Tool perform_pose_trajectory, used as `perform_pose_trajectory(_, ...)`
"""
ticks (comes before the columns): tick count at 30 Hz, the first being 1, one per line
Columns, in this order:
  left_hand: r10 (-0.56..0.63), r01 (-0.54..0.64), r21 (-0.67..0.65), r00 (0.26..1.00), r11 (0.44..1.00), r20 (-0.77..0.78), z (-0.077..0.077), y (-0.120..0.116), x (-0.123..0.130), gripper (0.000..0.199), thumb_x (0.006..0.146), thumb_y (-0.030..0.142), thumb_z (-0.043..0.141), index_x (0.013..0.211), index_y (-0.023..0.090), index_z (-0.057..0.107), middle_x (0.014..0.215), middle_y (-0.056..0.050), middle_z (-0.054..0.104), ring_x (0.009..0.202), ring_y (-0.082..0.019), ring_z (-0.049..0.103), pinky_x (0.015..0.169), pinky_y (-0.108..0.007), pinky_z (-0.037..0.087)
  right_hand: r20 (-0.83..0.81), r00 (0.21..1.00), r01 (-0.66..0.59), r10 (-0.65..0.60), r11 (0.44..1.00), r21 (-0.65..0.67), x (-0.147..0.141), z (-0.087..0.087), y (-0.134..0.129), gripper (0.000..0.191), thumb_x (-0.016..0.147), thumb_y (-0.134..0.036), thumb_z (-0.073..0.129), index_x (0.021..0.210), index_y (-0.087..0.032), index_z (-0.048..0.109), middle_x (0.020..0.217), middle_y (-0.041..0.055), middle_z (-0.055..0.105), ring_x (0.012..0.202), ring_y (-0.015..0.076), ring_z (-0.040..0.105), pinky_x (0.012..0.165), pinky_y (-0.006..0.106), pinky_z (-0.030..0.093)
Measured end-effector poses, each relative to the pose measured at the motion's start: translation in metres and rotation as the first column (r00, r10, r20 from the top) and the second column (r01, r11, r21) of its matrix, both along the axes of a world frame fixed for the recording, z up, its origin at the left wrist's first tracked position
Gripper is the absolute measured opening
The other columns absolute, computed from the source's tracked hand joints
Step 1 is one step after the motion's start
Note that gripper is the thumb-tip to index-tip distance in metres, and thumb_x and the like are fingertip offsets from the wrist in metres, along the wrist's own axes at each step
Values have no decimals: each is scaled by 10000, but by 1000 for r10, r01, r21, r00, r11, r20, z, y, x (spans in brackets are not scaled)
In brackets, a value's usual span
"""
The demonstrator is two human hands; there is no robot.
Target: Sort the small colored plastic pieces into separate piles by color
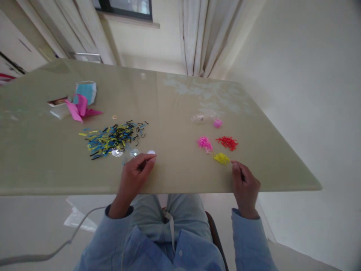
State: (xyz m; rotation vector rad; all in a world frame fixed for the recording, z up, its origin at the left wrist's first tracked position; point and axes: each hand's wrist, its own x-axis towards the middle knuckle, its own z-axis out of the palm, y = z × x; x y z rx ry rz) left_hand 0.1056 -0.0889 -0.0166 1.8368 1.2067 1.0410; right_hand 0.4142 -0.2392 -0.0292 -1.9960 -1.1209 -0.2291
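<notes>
My left hand [137, 171] rests near the table's front edge, thumb and forefinger pinched together; anything between them is too small to make out. Just behind it lies a mixed pile of small rubber bands [111, 138] in black, blue and yellow. Shiny clear discs [134, 152] lie beside the fingers. My right hand [244, 180] is also pinched, its fingertips at the right end of a small heap of yellow rubber bands [221, 158]; whether a band is between them is unclear. Pink bands [205, 143] and red bands [227, 143] form separate heaps behind the yellow one.
Beyond the heaps are a clear container [199, 118] lying down and a pink round item [217, 122]. At the left sit a pink folded-paper crane [81, 108], a blue face mask [87, 92] and a small flat packet [58, 101]. A wall borders the table's right side.
</notes>
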Motion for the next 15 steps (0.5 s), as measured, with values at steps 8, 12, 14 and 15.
perform_pose_trajectory(8,20,14,174,980,985,-196,-2,3,-21,230,922,310,562,963,181,749,908,-66,764,816,-189,698,760,-301,545,166,983,-77,79,997,-19,2,-3,-5,531,975,-481,510,542,-199,384,519,-58,352,504,88,334,538,232,300)
perform_pose_trajectory(12,99,10,287,927,958,-362,-2,14,-46,263,944,328,533,1002,188,748,973,-90,764,923,-237,695,864,-368,533,203,977,-73,73,997,-8,0,-1,-3,516,970,-457,526,543,-195,403,523,-58,343,498,85,329,540,234,295)
perform_pose_trajectory(14,131,-7,312,917,950,-377,-2,21,-57,271,950,332,527,1003,180,745,987,-93,764,936,-239,693,877,-371,531,227,973,-47,50,999,-15,0,-1,-1,518,966,-460,526,539,-196,401,521,-56,343,495,86,330,540,238,291)
perform_pose_trajectory(15,144,-19,323,919,946,-367,-1,24,-62,271,949,328,526,1001,175,743,989,-91,764,939,-237,693,876,-365,533,240,970,-38,42,999,-20,0,-1,-1,518,964,-461,525,537,-197,398,520,-55,344,495,86,329,540,240,288)
